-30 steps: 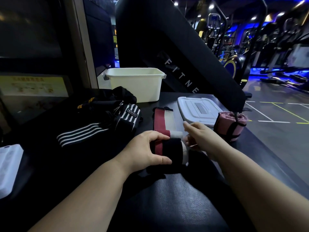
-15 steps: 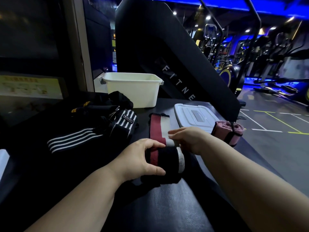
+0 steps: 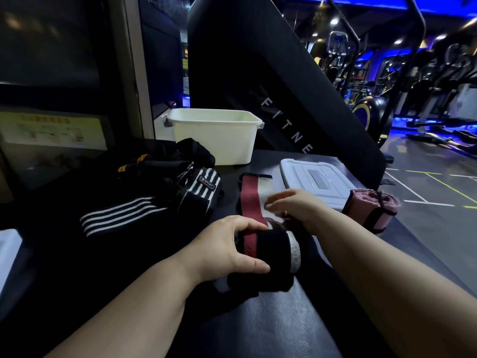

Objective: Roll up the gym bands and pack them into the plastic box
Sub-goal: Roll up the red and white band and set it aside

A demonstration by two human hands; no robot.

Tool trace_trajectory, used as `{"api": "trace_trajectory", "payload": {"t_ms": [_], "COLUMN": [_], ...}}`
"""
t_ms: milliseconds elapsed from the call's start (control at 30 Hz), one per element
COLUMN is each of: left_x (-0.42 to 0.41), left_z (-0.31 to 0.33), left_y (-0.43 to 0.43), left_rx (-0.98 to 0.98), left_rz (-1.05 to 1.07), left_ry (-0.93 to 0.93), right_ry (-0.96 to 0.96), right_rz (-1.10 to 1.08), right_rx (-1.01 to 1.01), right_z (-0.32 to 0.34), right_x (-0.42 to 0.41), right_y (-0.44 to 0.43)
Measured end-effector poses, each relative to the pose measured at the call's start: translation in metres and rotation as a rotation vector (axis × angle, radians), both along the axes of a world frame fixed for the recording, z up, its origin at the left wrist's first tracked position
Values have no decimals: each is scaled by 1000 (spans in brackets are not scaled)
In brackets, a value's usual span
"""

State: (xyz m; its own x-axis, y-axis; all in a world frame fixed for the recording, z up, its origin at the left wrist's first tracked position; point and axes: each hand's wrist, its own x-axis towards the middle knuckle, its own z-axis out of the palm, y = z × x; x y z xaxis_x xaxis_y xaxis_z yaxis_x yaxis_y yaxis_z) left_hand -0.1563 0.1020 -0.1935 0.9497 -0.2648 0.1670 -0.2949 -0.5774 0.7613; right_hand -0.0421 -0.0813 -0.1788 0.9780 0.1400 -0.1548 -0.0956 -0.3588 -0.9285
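At centre frame we're mid-roll, left hand [image 3: 229, 251] clasping the part-wound band [image 3: 271, 248], right hand [image 3: 296, 206] resting loose-fingered on its flat tail, which we must next wind in tight, plastic box [image 3: 214, 143] waiting upper centre.

White letters reading "FITNE" run down the slanted black machine panel [image 3: 296, 94] behind the surface, a small label [image 3: 207, 182] sewn on the black-and-white striped band [image 3: 198, 195] reads "SPORT" beside a star, and the print on the yellow poster [image 3: 51, 130] at far left is too blurred to read.
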Motion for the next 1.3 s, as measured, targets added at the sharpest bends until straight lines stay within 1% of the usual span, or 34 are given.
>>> {"api": "trace_trajectory", "payload": {"t_ms": [133,267,333,467,533,633,700,833,1067,1100,1200,1300], "left_x": [0,3,3,4,4,4,4,6,7,7,6,7], "left_z": [1,1,0,1,1,2,2,2,1,1,2,1], "left_y": [0,0,0,0,0,0,0,0,0,0,0,0], "left_rx": [-32,-37,-48,-60,-64,-78,-75,-77,-85,-84,-86,-84], "left_rz": [-6,-4,-2,-5,-4,1,2,7,7,9,12,2], "left_ry": [19,32,39,47,57,76,76,82,96,96,97,82], "right_ry": [-39,-111,-111,-70,-88,-157,-181,-271,-330,-344,-410,-425], "right_rz": [-20,-24,-28,-6,-2,-28,-35,-2,13,27,120,175], "right_rx": [52,-38,-72,-68,-92,-193,-220,-371,-439,-485,-710,-786], "right_z": [0,-3,-4,-8,-11,-13,-14,-18,-25,-26,-26,-26], "right_x": [19,35,41,55,61,66,67,71,73,72,70,67], "right_y": [4,8,9,9,9,9,9,10,9,9,13,15]}}
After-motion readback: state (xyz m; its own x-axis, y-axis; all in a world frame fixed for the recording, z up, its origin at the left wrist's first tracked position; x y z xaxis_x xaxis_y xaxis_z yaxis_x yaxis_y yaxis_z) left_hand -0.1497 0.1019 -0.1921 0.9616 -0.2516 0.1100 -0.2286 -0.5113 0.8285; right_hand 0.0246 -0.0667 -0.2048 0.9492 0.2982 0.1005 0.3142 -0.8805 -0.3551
